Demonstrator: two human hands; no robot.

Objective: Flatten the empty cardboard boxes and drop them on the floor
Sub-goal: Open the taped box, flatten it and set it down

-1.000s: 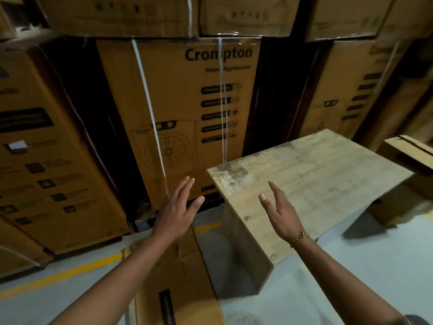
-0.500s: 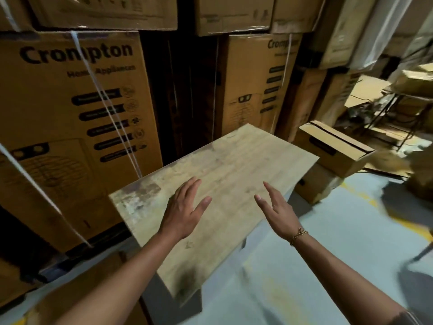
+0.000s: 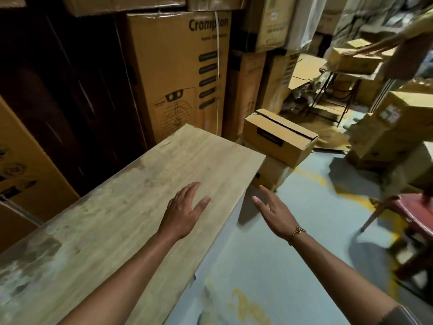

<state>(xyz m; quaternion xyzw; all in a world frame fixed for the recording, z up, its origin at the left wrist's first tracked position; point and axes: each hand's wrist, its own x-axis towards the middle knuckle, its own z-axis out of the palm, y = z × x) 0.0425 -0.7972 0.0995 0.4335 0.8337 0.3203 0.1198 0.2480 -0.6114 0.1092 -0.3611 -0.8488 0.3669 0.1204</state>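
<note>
- Hands first: the left hand (image 3: 185, 211) and right hand (image 3: 273, 211) stay spread with straight fingers and hold nothing, as they did half a second ago.
- The view has swung to the right since then, so the table (image 3: 105, 231) now fills the lower left.
- The right hand was over the table's edge then. Now it hangs past the edge, above the floor (image 3: 269, 266).
- The left hand is over the table top; whether it touches the wood cannot be told.
- The box (image 3: 278, 139) sits just past the table's far corner, on top of a lower box (image 3: 273, 175). Its flaps are down, with a dark seam along the top, and it is nearer mid-view than before.
- The lower box is mostly hidden by the table corner and the box on it.
- The table hides the base of the Crompton carton (image 3: 178, 73), and a strap crosses its logo.
- The right side is blurred: a big carton (image 3: 393, 123), a red stool (image 3: 412, 207) cut off by the edge, and another person's arm (image 3: 375, 46) at top right.
</note>
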